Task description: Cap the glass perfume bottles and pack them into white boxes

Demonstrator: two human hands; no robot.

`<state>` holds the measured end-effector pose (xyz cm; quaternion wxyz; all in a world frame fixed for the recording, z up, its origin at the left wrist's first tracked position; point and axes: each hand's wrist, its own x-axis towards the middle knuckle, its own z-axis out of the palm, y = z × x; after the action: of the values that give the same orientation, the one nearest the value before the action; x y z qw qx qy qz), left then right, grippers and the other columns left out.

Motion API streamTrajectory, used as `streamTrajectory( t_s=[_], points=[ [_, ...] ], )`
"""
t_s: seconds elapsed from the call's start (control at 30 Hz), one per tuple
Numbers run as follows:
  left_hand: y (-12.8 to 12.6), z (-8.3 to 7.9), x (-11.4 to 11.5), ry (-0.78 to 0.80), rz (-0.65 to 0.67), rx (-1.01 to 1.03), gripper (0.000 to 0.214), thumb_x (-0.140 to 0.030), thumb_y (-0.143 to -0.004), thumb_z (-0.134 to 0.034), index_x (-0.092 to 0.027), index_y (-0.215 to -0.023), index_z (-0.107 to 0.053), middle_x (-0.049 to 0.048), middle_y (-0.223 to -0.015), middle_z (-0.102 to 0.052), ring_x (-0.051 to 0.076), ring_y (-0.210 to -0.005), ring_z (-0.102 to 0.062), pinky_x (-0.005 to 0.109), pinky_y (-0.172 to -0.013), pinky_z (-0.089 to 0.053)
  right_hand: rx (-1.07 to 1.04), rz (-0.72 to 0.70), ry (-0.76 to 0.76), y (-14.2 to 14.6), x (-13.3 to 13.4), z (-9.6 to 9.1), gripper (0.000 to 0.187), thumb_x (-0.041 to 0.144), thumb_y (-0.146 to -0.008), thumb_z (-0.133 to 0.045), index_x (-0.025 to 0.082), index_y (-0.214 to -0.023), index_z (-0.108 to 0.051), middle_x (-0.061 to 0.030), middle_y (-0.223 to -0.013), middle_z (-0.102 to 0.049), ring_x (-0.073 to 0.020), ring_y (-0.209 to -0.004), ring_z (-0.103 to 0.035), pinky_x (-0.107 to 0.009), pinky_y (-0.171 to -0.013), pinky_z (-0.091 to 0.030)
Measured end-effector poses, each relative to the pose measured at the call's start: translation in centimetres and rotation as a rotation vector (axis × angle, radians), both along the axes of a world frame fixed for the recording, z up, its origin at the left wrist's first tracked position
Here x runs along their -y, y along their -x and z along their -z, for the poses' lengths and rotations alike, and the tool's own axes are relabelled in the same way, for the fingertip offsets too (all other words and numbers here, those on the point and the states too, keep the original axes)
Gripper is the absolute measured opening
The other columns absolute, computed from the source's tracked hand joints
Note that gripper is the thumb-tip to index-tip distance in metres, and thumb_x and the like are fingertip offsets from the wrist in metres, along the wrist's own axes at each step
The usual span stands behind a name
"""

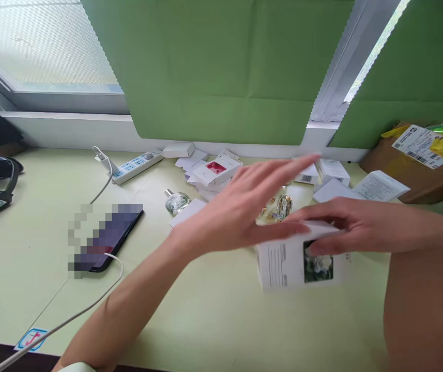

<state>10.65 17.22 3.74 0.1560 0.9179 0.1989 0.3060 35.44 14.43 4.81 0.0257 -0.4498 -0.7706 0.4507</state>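
Observation:
A white perfume carton (287, 266) with printed lines and a dark picture of pale flowers stands tilted over the table in front of me. My right hand (345, 225) grips it from above, thumb on the printed side and fingers over the top. My left hand (240, 209) is held with fingers stretched out, slightly blurred, its thumb crossing the carton's upper edge; whether it touches cannot be told. Behind the hands lie small gold pieces and a clear glass bottle (284, 207), partly hidden. Another glass bottle (177, 201) with a silver neck lies left of my left hand.
Several white boxes and papers lie along the back, including a box with a red picture (215, 169) and a leaflet (382, 186). A cardboard parcel (411, 160) stands right. Left are a power strip (139, 166), a phone (116, 237) with a white cable, and a headset (2, 196).

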Motion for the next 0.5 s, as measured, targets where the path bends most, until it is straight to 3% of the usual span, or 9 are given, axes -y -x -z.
streamTrajectory(
  t_s=[0.13, 0.23, 0.37, 0.5],
  points=[
    [2.8, -0.8, -2.3, 0.052, -0.336, 0.016, 0.044, -0.042, -0.098, -0.043, -0.025, -0.139, -0.042, 0.0056, -0.117, -0.065, 0.018, -0.105, -0.062, 0.034, -0.094, -0.050, 0.078, -0.182, 0.095, 4.2, 0.2, 1.1, 0.033, 0.050, -0.084, -0.063, 0.030, -0.110, -0.069, 0.0022, -0.093, -0.071, -0.0161, -0.077, -0.065, -0.023, -0.060, -0.045],
    [5.2, -0.4, -4.8, 0.159, -0.509, -0.335, 0.039, -0.049, -0.096, -0.042, -0.025, -0.123, -0.056, 0.0042, -0.102, -0.069, 0.018, -0.089, -0.064, 0.032, -0.079, -0.051, 0.136, -0.297, -0.011, 7.1, 0.3, 3.2, 0.035, 0.046, -0.081, -0.065, 0.026, -0.109, -0.069, -0.0009, -0.091, -0.071, -0.0187, -0.078, -0.065, -0.026, -0.061, -0.043],
    [6.9, 1.5, -7.4, 0.365, -0.655, -0.808, 0.049, -0.059, -0.086, -0.048, -0.028, -0.123, -0.056, 0.0069, -0.113, -0.066, 0.022, -0.088, -0.065, 0.030, -0.065, -0.048, 0.177, -0.374, -0.144, 9.3, 0.8, 5.6, 0.044, 0.042, -0.079, -0.065, 0.024, -0.120, -0.065, -0.0057, -0.108, -0.069, -0.0250, -0.097, -0.063, -0.030, -0.068, -0.044],
    [6.9, 3.7, -8.6, 0.431, -0.677, -0.996, 0.065, -0.067, -0.074, -0.056, -0.022, -0.122, -0.059, 0.0129, -0.125, -0.062, 0.029, -0.103, -0.062, 0.032, -0.072, -0.049, 0.132, -0.399, -0.259, 10.5, 1.6, 6.2, 0.044, 0.033, -0.082, -0.064, 0.022, -0.125, -0.061, -0.0083, -0.115, -0.065, -0.0259, -0.104, -0.061, -0.035, -0.082, -0.046]
  ],
)
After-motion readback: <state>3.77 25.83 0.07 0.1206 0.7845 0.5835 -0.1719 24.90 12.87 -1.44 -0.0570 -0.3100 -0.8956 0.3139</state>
